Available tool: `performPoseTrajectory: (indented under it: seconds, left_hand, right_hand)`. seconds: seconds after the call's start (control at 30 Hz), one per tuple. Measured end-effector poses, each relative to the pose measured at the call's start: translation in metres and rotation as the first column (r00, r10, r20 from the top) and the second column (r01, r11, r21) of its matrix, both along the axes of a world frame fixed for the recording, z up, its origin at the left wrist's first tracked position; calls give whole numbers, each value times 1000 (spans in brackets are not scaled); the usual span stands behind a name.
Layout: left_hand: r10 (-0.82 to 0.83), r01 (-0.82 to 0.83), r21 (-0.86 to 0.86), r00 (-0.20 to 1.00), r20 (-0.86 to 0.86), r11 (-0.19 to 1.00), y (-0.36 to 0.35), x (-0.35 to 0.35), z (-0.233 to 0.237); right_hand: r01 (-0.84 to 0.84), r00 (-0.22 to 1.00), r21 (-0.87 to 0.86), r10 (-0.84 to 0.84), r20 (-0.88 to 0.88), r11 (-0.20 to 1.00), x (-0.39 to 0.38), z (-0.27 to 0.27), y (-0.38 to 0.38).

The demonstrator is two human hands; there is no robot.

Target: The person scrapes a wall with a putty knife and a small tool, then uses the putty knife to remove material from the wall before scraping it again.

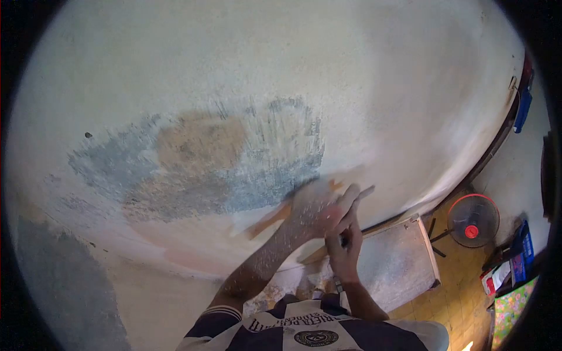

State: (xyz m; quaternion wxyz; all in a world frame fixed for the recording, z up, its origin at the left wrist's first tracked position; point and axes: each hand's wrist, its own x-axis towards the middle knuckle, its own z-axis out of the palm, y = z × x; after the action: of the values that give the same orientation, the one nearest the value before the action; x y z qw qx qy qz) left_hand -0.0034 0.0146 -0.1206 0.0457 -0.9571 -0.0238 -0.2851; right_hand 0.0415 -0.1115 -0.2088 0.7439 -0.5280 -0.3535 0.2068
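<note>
My left hand (316,206), specked with white, is at the wall (404,76) just below a rough grey patch (275,181). It is closed over a long orange-brown strip (269,223) that shows on both sides of it; the hand hides the middle. Right beside it my right hand (344,241) is closed, its fingers raised close to the left hand. A thin grey stick-like tool (366,192) pokes out past those fingers; the rest of it is hidden. White specks cover my left forearm (272,248) too.
A board with a wooden frame (398,263) stands low beside me on the right. Beyond it are a round fan (473,221) on the tiled floor (453,292), blue packages (524,243) and a flowered cloth (514,313). A small dark hole (88,135) marks the wall.
</note>
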Motion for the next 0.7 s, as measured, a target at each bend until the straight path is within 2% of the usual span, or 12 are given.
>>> performPoseTrajectory:
  seconds: [0.1,0.17,0.2,0.3,0.4,0.5,0.53,0.63,0.7]
  left_hand:
    - [-11,11,-98,1000,1,995,0,7,14]
    - [-5,6,-29,999,35,1000,-6,0,-10]
    - [-5,5,5,998,56,1000,-7,-1,-19]
    - [14,-19,-151,999,-33,988,-3,5,-7]
    - [-16,26,-121,996,83,992,-2,7,-7]
    - [12,-33,-239,996,-88,971,-7,1,-35]
    - [29,-73,-272,986,-161,960,-7,1,-30]
    - [52,-109,-270,977,-208,957,-10,-1,-28]
    - [33,-74,-255,986,-161,964,-9,-1,-30]
  right_hand:
    - [-18,999,-25,17,-48,1000,3,10,-2]
    - [-24,998,-76,19,-60,997,0,-9,-6]
    - [-9,998,-47,6,-63,999,-2,-7,-5]
    - [-38,994,24,40,-101,999,4,-12,-1]
    - [22,999,31,-21,-35,999,1,-4,-1]
    - [34,993,-36,-38,-113,999,-8,-35,-6]
    - [-89,980,-106,67,-190,990,-3,-39,-14]
    - [-66,975,-70,49,-216,995,-8,-47,-15]
    - [-51,979,-65,37,-202,997,-10,-40,-14]
